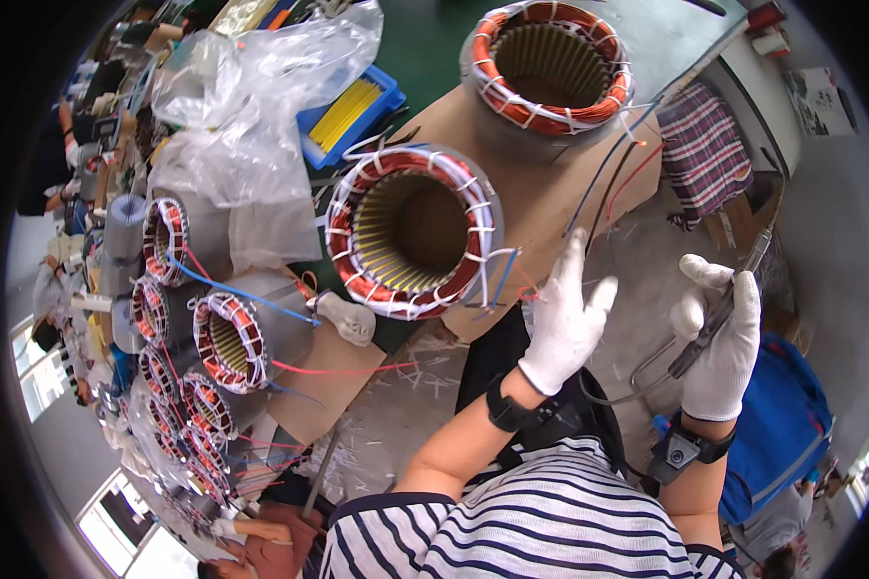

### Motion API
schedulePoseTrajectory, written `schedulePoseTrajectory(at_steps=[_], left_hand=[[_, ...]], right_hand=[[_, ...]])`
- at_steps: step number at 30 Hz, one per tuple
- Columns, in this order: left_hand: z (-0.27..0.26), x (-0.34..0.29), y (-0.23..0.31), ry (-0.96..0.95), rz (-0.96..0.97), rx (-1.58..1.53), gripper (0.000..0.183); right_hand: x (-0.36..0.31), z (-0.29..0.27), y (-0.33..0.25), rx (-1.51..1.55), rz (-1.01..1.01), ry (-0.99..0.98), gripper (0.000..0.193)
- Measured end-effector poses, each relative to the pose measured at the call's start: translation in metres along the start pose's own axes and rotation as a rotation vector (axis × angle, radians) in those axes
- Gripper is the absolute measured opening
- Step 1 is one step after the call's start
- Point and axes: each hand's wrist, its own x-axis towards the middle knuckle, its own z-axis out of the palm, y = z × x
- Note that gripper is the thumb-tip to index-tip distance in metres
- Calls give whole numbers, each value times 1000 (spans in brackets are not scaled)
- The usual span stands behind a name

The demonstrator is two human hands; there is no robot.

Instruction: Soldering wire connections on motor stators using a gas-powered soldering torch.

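My left hand (568, 323), in a white glove, has its fingers stretched and thumb apart. Its fingertips are by the loose ends of blue, black and red lead wires (610, 183); whether they touch is unclear. These leads come from the farther motor stator (550, 121), wound in orange copper and laced with white cord. A nearer stator (410, 232) with a yellow-lined bore lies left of that hand, its short leads beside my wrist. My gloved right hand (719, 338) is closed round a dark-handled tool (702, 340) with a thin metal end and a cord; its exact kind is unclear.
Brown cardboard (521, 207) lies under the stators. Clear plastic bags (261, 106) and a blue tray (352, 114) of yellow strips sit behind. Several more stators (230, 343) stand at left, near a white glove (346, 318). A blue bag (782, 425) is at right.
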Motion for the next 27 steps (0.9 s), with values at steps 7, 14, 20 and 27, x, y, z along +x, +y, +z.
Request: schedulePoseTrajectory(at_steps=[7, 14, 20, 27], left_hand=[[-71, -57, -10, -214, -194, -88, 20], [-91, -74, 5, 414, -129, -110, 10], [-81, -67, 21, 374, -81, -35, 18], [-34, -56, -13, 351, -3, -136, 33]], right_hand=[[-19, 12, 10, -118, 22, -79, 34], [-34, 14, 22, -146, 134, -208, 33], [-42, 7, 17, -172, 190, -254, 35], [-61, -13, 10, -280, 212, -315, 38]])
